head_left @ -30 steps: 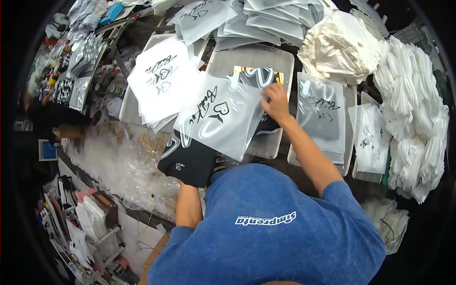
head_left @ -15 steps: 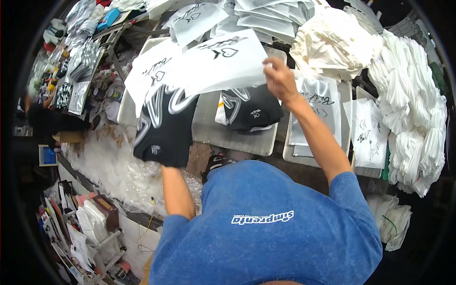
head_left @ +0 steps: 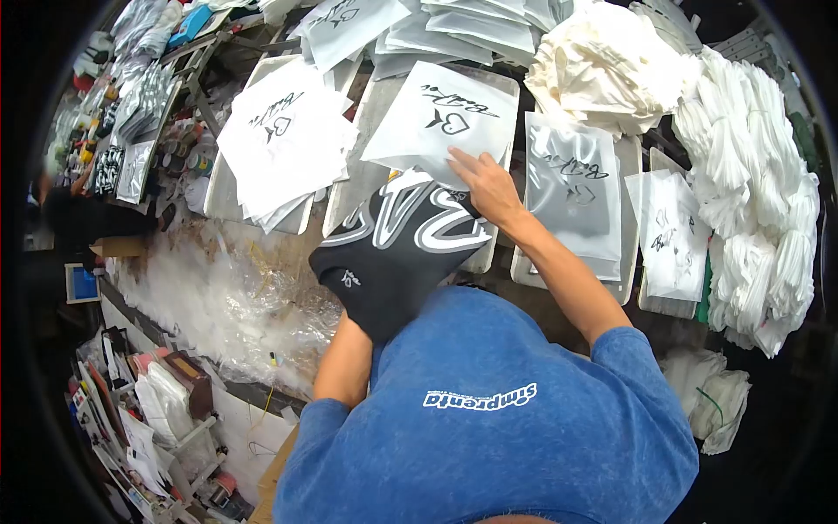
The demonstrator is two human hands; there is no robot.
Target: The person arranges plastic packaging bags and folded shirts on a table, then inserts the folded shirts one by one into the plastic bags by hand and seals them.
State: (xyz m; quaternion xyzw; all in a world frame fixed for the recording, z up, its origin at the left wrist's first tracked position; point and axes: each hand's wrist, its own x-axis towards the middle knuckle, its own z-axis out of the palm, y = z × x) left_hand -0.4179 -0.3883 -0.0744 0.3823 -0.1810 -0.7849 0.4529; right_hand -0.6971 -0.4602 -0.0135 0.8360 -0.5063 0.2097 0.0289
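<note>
A folded black garment (head_left: 397, 258) with white and grey lettering lies over my left hand, whose fingers are hidden under it; only the wrist and forearm show. My right hand (head_left: 491, 185) has its fingertips on the near right edge of a frosted plastic bag (head_left: 436, 118) with black print, index finger stretched over the bag and thumb out of sight. The garment's far edge lies against the near edge of this bag. Under the bag, a grey board (head_left: 506, 87) shows at its rim.
Printed white bags (head_left: 284, 140) are spread on a board to the left. More bags (head_left: 572, 192) lie on the right board, with others (head_left: 672, 227) beyond. Cream cloth (head_left: 602, 70) is heaped behind, near hanging white bundles (head_left: 751, 175). Another person (head_left: 96, 214) is at far left.
The lifted bag has come down onto the middle board, over the dark folded garments there. My left arm has brought the black garment rightward to its near edge. My right hand has moved slightly down and left.
</note>
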